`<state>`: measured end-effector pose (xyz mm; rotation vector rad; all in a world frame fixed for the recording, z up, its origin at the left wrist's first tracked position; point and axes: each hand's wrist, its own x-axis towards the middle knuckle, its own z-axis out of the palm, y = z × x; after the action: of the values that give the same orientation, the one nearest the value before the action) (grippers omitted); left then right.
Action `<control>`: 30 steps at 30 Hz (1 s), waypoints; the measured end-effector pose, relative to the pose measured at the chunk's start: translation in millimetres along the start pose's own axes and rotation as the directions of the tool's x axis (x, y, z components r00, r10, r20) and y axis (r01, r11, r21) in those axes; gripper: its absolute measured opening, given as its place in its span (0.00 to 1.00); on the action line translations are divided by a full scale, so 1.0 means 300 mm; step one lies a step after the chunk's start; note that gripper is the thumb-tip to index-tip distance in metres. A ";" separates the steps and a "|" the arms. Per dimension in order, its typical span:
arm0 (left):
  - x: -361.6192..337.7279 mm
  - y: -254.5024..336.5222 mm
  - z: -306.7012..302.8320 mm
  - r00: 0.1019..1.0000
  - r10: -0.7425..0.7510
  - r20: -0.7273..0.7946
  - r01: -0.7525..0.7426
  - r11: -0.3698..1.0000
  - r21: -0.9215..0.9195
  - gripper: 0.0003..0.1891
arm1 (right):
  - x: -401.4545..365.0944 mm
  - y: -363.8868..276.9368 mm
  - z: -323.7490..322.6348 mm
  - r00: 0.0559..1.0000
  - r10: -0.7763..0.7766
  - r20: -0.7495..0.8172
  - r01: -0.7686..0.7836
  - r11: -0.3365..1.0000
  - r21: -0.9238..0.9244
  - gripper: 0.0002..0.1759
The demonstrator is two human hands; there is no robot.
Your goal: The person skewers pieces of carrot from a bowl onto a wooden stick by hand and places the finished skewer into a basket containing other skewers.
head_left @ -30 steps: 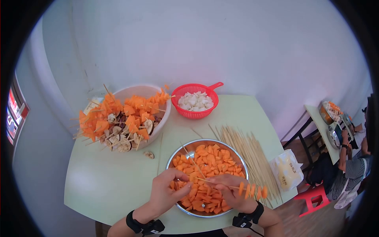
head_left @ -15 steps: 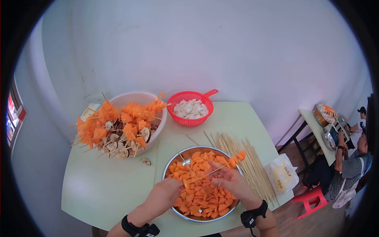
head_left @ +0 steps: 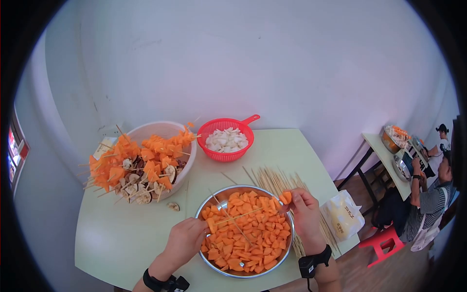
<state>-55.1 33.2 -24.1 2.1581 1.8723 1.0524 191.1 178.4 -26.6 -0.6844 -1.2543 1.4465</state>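
Observation:
A thin wooden skewer spans the air over a metal bowl heaped with cut carrot pieces. My left hand is closed at the bowl's left rim, its fingertips on a carrot piece at the skewer's left end. At the other end, my right hand pinches the skewer by the threaded carrot pieces. Another skewer lies slanting across the heap. Loose bamboo skewers lie spread behind and right of the bowl, partly hidden by my right hand.
A large white tub at the back left holds many loaded skewers, some sticking past its rim. Beside it stands a red colander of white chunks. A mushroom-like slice and a plastic packet lie on the table. People sit at another table at right.
My hands have moved apart, left hand to the bowl's left rim, right hand to its right side. The skewer still spans between them. The view has shifted slightly.

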 end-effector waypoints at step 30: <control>-0.034 0.058 0.041 0.998 -0.018 0.059 0.025 0.992 -0.123 0.06 | -0.111 0.022 0.113 0.941 0.178 0.288 -0.142 0.980 -0.140 0.11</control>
<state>-34.0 24.4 -29.3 2.0729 1.7525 1.0600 167.8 136.7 -30.0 -0.6752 -1.5573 1.6665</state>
